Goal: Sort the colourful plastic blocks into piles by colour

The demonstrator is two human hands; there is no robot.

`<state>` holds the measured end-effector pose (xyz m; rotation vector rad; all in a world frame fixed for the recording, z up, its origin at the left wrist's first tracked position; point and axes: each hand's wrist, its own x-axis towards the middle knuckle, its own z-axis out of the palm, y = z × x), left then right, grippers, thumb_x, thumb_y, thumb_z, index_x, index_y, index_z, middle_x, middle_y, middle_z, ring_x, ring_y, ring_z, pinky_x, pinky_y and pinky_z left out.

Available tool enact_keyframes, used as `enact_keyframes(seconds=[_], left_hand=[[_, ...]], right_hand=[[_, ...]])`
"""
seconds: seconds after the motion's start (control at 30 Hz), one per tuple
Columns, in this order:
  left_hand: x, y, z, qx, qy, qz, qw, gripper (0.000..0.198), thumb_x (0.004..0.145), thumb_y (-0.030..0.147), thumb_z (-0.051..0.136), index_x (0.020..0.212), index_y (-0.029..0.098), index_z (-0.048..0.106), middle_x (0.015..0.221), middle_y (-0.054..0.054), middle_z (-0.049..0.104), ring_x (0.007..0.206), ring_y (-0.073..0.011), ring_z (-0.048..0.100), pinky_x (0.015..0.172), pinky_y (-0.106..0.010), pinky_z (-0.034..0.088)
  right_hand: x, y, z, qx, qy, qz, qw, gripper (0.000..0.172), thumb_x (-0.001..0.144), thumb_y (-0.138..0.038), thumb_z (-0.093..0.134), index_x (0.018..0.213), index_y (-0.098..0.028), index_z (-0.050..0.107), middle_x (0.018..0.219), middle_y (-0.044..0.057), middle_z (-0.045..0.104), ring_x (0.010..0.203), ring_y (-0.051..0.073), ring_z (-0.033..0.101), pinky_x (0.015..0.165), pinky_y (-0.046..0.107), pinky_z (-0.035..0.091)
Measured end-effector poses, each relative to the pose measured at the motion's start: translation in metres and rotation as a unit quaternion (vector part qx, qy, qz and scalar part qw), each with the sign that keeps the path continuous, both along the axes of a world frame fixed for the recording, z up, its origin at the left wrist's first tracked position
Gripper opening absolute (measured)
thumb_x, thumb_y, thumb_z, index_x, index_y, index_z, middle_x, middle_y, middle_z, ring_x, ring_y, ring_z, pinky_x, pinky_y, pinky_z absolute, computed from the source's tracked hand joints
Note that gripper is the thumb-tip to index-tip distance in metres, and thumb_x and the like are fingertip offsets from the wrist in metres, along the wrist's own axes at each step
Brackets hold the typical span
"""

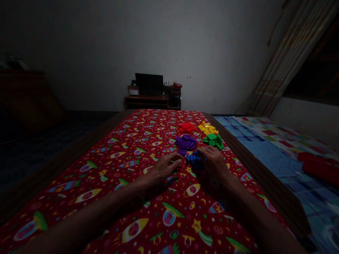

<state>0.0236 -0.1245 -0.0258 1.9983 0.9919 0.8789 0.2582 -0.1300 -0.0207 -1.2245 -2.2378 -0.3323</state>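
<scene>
Small plastic pieces lie sorted by colour on a red rocket-patterned cloth [127, 183]: a red pile [187, 127], a yellow pile [208, 128], a purple pile [185, 142], a green pile [214, 140] and a blue pile [194, 159]. My right hand [213, 160] rests just right of the blue pile, fingers curled over some blue pieces. My left hand [166, 165] lies flat on the cloth just left of the blue pile, fingers stretched toward it, holding nothing.
The cloth covers a long wooden table with a bare edge [246, 148] on the right. A checked blue mat [278, 155] with a red object [320, 169] lies beyond it. A low desk with a dark screen [149, 84] stands by the far wall. The room is dim.
</scene>
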Motion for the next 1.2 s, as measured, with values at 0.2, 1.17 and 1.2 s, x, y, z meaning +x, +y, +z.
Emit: enact_keyframes(seconds=[0.2,1.17,1.2], left_hand=[[0.001,0.001,-0.007,0.105,0.05,0.001,0.993,0.026,0.09,0.032,0.052,0.109,0.019,0.066,0.11,-0.009,0.069,0.1,-0.0223,0.065,0.088,-0.035,0.052],[0.08,0.032,-0.053,0.249,0.115,-0.04,0.961,0.047,0.089,0.021,0.056,0.133,0.015,0.038,0.123,-0.018,0.049,0.116,-0.0297,0.05,0.097,-0.049,0.047],[0.078,0.032,-0.055,0.255,0.112,-0.045,0.959,0.049,0.089,0.022,0.056,0.134,0.016,0.037,0.124,-0.018,0.048,0.117,-0.0297,0.05,0.098,-0.049,0.047]], right_hand=[[0.026,0.007,0.004,-0.057,0.053,-0.038,0.996,0.02,0.088,-0.023,0.058,0.101,-0.016,0.071,0.108,0.013,0.07,0.099,0.025,0.062,0.084,0.037,0.049],[0.025,0.03,-0.029,-0.139,0.253,-0.09,0.953,0.05,0.094,-0.05,0.025,0.068,-0.019,0.054,0.068,0.004,0.06,0.065,0.016,0.056,0.064,0.027,0.042],[0.025,0.031,-0.029,-0.135,0.267,-0.093,0.95,0.052,0.094,-0.054,0.025,0.066,-0.02,0.053,0.065,0.003,0.059,0.063,0.016,0.054,0.061,0.027,0.041]])
